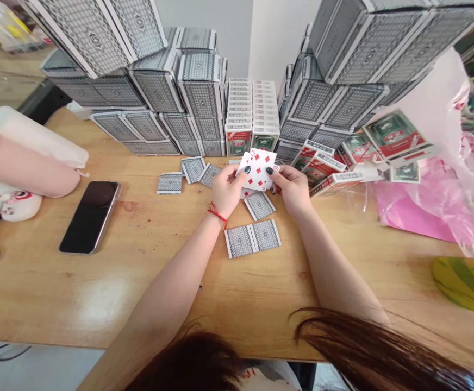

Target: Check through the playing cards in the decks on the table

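Observation:
My left hand [225, 190] and my right hand [291, 188] both grip a small fan of playing cards [258, 169] above the wooden table [139, 271]. The top card faces up with red diamonds and a 5 in its corner. A red string circles my left wrist. Beneath the hands, face-down cards lie on the table: one single card [260, 205], two side by side [253, 238] nearer me, and several [188, 175] to the left.
Tall stacks of grey patterned card boxes [172, 92] rise at the back, with red-green packs [251, 136] between. Loose packs [387, 138] and pink plastic bags [432, 201] lie right. A phone [91, 215] lies left, near another person's arm [20, 168].

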`<action>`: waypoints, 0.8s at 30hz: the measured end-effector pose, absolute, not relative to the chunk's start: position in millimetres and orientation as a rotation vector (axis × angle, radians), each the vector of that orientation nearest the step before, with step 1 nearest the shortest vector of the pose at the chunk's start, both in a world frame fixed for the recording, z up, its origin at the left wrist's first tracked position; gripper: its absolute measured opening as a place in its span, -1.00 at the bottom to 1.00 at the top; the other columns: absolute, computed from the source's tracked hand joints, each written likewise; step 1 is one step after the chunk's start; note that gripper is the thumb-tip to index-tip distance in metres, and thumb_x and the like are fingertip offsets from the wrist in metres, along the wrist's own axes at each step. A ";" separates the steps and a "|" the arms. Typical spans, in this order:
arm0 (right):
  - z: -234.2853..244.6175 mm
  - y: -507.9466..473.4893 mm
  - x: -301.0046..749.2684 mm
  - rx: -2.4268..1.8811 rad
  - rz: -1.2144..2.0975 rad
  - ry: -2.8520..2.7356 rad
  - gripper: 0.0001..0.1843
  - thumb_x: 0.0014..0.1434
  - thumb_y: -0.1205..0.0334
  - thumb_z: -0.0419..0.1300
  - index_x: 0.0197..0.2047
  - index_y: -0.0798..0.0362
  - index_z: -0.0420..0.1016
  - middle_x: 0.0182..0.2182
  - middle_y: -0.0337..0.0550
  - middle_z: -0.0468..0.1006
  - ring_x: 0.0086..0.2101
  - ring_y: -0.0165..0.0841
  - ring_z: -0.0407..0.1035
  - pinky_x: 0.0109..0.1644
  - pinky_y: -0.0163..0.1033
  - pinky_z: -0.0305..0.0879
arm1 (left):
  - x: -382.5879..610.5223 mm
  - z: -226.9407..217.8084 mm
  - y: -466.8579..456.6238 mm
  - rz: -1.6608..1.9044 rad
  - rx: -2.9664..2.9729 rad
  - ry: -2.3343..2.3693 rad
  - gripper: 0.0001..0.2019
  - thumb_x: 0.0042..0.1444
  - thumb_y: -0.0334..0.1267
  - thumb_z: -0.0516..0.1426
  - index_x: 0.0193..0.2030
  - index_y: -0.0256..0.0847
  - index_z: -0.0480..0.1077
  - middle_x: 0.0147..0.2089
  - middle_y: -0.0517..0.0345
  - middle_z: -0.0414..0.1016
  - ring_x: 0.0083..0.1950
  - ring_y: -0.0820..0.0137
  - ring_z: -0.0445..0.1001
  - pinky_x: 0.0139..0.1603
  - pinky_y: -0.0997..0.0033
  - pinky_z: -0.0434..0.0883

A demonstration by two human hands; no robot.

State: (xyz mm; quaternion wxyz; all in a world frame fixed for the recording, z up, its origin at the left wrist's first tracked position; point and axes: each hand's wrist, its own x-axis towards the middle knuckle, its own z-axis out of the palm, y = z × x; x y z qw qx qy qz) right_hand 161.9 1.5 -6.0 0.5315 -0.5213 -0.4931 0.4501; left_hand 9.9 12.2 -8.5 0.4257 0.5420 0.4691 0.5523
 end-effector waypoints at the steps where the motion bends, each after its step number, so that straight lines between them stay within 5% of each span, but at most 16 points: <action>1: -6.0 1.6 162.1 -1.239 1.070 -1.170 -0.69 -0.04 -0.05 0.21 -0.53 0.02 0.34 -0.72 -0.33 0.28 -0.70 -0.50 0.12 -0.63 -0.34 0.03 | 9.5 -9.3 12.3 1.374 1.358 1.161 -0.84 0.00 -0.17 0.14 -0.36 -0.22 0.41 -0.34 0.13 0.50 -0.33 0.47 0.44 -0.33 0.49 0.39; 17: -5.2 -1.2 158.8 -1.222 1.082 -1.255 -0.78 -0.05 0.08 0.22 -0.40 0.07 0.52 -0.43 -0.20 0.54 -0.41 -0.35 0.37 -0.35 -0.21 0.30 | 10.5 -12.5 12.4 1.414 1.296 1.097 -0.74 -0.01 -0.16 0.15 -0.18 -0.20 0.39 -0.21 0.05 0.52 -0.22 0.39 0.49 -0.22 0.39 0.45; 24: -8.3 -0.6 159.6 -1.257 1.067 -1.276 -0.77 -0.05 0.08 0.22 -0.41 0.08 0.53 -0.41 -0.18 0.56 -0.37 -0.31 0.40 -0.33 -0.20 0.32 | 7.4 -17.6 13.9 1.412 1.376 1.211 -0.76 0.01 -0.10 0.12 -0.26 -0.20 0.40 -0.28 0.10 0.51 -0.36 0.44 0.48 -0.39 0.45 0.45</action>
